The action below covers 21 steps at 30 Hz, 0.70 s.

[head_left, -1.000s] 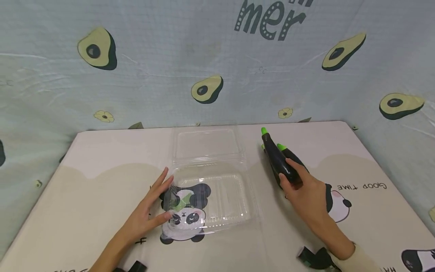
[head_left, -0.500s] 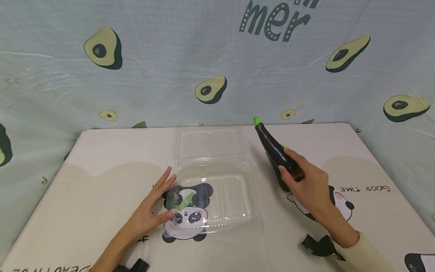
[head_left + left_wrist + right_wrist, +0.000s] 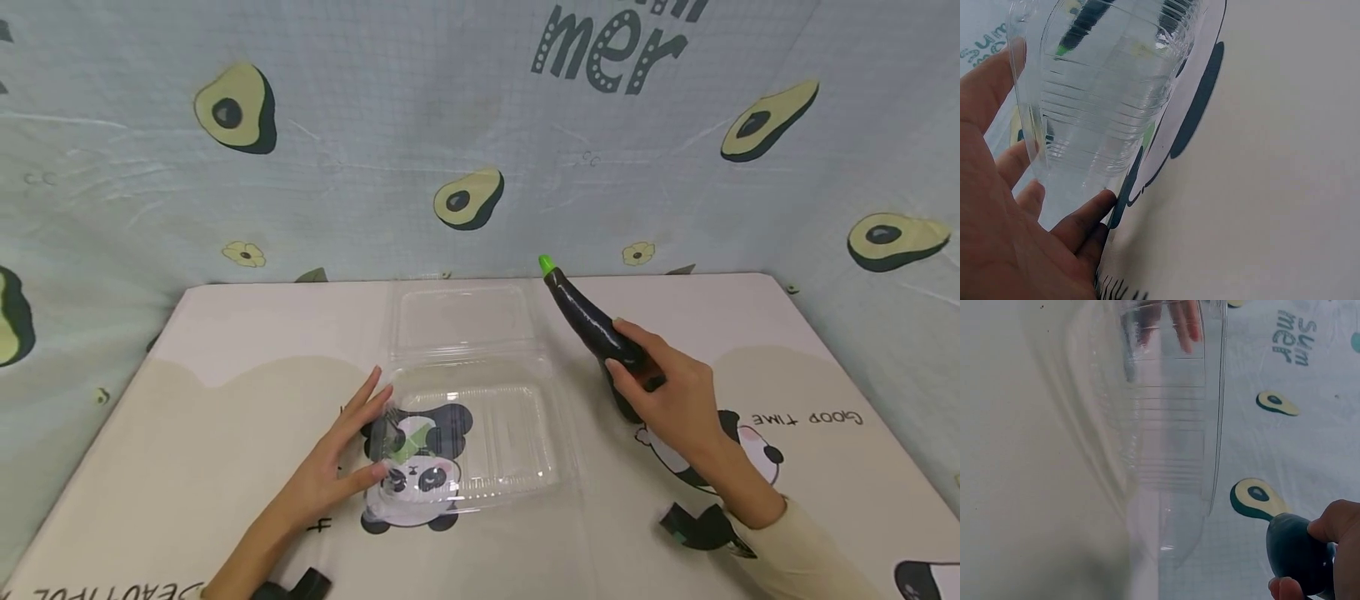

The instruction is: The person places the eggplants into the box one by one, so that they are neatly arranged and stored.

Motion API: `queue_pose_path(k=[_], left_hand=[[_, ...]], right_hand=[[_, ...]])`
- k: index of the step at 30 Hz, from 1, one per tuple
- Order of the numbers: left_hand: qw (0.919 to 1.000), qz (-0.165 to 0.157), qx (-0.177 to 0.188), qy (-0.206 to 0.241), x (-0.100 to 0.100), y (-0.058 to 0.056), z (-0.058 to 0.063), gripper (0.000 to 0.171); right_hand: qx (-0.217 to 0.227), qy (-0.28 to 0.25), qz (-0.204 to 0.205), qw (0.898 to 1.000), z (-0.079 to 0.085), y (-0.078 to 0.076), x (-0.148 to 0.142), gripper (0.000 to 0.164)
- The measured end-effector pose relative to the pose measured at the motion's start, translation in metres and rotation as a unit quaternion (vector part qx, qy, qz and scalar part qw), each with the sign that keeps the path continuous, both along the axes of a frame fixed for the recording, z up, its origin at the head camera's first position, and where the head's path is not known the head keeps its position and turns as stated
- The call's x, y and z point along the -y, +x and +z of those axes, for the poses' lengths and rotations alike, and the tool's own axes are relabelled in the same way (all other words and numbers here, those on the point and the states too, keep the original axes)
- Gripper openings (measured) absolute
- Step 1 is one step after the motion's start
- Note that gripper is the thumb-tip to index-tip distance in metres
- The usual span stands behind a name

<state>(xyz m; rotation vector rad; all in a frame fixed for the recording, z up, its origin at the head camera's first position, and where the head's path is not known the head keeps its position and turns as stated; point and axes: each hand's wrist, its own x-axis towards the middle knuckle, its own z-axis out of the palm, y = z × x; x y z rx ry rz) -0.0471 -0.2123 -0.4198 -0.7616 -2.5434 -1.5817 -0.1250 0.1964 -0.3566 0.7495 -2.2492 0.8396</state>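
Note:
A clear plastic clamshell container [image 3: 487,442] lies open on the table, its lid [image 3: 462,321] folded back toward the wall. My left hand [image 3: 326,471] rests at the container's left side with fingers spread and fairly straight; in the left wrist view, the fingertips [image 3: 1029,153] sit along the rim. My right hand [image 3: 671,400] grips the thick end of a dark purple eggplant [image 3: 592,321], its bright green stem end pointing away and to the left. Part of a second dark eggplant [image 3: 624,404] shows beneath the held one, mostly hidden by it and the hand.
The table [image 3: 247,433] has a cloth printed with pandas and lettering. Behind it hangs a pale wall covering [image 3: 360,125] with avocado prints. A black wrist strap [image 3: 697,529] sits by the right forearm, and another black piece [image 3: 307,583] by the left.
The right hand has raised the eggplant and carried it a little left, toward the container. The eggplants below are now more covered. My left hand stays at the container's side.

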Motion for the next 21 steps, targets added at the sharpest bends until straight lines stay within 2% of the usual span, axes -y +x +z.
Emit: queue_pose_path(k=[8,15,21], left_hand=[[1.0000,0.000,0.005,0.001,-0.001,0.000,0.001,0.082],[1.0000,0.002,0.003,-0.002,0.000,0.000,0.001,0.081],[1.0000,0.001,0.001,-0.001,0.000,0.000,0.001,0.081]], right_hand=[[0.003,-0.011,0.044,0.999,-0.001,-0.006,0.008,0.054],[-0.008,-0.005,0.103,0.995,0.002,-0.014,0.012,0.041],[0.008,0.015,0.142,0.990,0.004,-0.018,0.017,0.044]])
